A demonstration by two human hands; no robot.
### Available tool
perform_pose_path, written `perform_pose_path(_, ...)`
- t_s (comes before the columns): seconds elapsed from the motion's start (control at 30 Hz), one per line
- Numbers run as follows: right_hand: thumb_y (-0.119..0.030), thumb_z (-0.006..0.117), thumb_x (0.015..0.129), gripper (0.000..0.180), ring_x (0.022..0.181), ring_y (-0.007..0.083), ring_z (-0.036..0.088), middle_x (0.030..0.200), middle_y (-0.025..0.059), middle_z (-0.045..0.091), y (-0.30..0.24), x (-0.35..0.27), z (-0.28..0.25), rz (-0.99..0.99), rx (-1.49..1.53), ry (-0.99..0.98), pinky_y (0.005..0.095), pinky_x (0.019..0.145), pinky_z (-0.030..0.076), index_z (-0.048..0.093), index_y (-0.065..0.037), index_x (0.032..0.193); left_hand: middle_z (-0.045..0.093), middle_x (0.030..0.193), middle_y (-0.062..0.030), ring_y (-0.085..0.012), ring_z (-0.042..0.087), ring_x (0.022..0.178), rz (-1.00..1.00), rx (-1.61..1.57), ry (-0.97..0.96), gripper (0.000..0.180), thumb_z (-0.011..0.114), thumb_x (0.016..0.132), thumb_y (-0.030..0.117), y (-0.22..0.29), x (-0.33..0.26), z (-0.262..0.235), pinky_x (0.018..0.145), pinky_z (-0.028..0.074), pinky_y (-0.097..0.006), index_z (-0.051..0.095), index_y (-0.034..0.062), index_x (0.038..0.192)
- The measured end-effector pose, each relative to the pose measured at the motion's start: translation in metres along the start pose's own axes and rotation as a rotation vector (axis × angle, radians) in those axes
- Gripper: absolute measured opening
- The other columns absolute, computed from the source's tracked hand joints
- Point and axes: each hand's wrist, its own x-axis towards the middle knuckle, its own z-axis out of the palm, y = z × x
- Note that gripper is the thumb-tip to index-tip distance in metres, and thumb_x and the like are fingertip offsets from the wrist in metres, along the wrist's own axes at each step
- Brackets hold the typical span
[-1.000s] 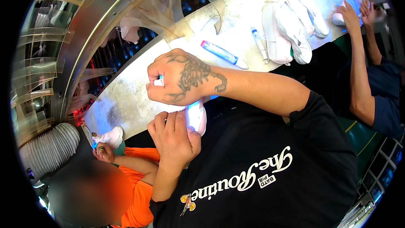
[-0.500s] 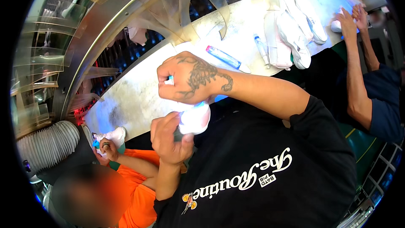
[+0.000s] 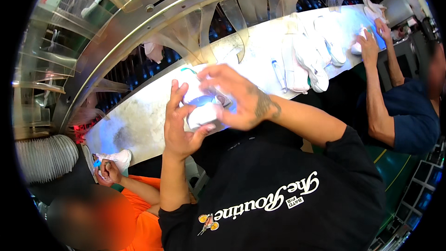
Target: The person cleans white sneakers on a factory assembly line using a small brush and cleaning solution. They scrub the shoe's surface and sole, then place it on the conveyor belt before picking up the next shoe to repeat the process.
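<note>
A white shoe is held up between my two hands in front of my black shirt, its surface washed out by bright light. My left hand grips its left side, the thumb below and the fingers raised along it. From the right, my tattooed right hand reaches over the shoe with bent fingers and thumb around its other side; these fingers are slightly blurred. By its fingertips a small green strip shows, too unclear to name. Much of the shoe lies behind my fingers.
On the pale table lie a slim white-and-blue tube and several white shoes. Clear plastic strips hang along a metal frame. A co-worker in orange sits left, another in dark blue right; both handle shoes.
My right hand has gone from a fist above the shoe to fingers around it. My left hand has risen with the shoe. The red-tipped tube is no longer visible.
</note>
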Motion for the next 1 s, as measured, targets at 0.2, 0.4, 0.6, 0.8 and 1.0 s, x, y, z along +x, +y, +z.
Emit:
perform_pose_path(0.2,-0.014,0.095,0.078,0.065,0.155,0.0510,0.042,0.167,0.0261,0.041,-0.001,-0.009,0.010,-0.005,-0.175,-0.112,0.0550,0.125,0.043,0.064,-0.006,0.135,0.054,0.158,-0.0249,-0.0565,0.041,0.156,0.058,0.005,0.027,0.072,0.094,0.080,0.052,-0.016,0.009,0.006,0.125,0.040,-0.065,0.061,0.0019,0.120)
perform_pose_path(0.4,-0.012,0.095,0.077,0.054,0.157,0.0535,0.041,0.168,0.0336,0.040,-0.003,0.003,0.003,-0.073,-0.235,-0.225,0.0565,0.125,0.045,0.065,0.001,0.120,0.057,0.154,-0.0251,-0.0542,0.043,0.155,0.066,0.070,-0.039,0.076,0.095,0.075,0.056,-0.003,0.015,-0.001,0.121,0.047,-0.061,0.060,0.0033,0.116)
perform_pose_path(0.6,-0.010,0.093,0.076,0.053,0.154,0.0538,0.045,0.162,0.0376,0.047,-0.016,0.002,0.002,-0.096,-0.307,-0.260,0.0566,0.124,0.046,0.061,0.006,0.115,0.053,0.156,-0.0291,-0.0500,0.048,0.150,0.085,0.129,-0.035,0.073,0.100,0.073,0.049,-0.002,0.011,-0.002,0.119,0.049,-0.060,0.056,0.0043,0.110)
perform_pose_path(0.8,-0.017,0.094,0.078,0.054,0.151,0.0522,0.049,0.160,0.0362,0.049,-0.018,0.006,-0.007,-0.100,-0.277,-0.274,0.0557,0.123,0.047,0.062,0.004,0.116,0.049,0.158,-0.0320,-0.0529,0.043,0.153,0.122,0.114,-0.101,0.068,0.098,0.077,0.050,0.004,0.025,-0.009,0.125,0.040,-0.064,0.057,0.0054,0.108)
perform_pose_path(1.0,-0.012,0.094,0.077,0.052,0.149,0.0510,0.051,0.164,0.0334,0.044,-0.006,0.007,-0.013,-0.055,-0.207,-0.311,0.0532,0.119,0.050,0.063,-0.003,0.119,0.044,0.159,-0.0310,-0.0583,0.041,0.153,0.133,-0.118,-0.070,0.061,0.103,0.072,0.043,-0.009,0.031,0.001,0.126,0.033,-0.071,0.063,0.0046,0.099)
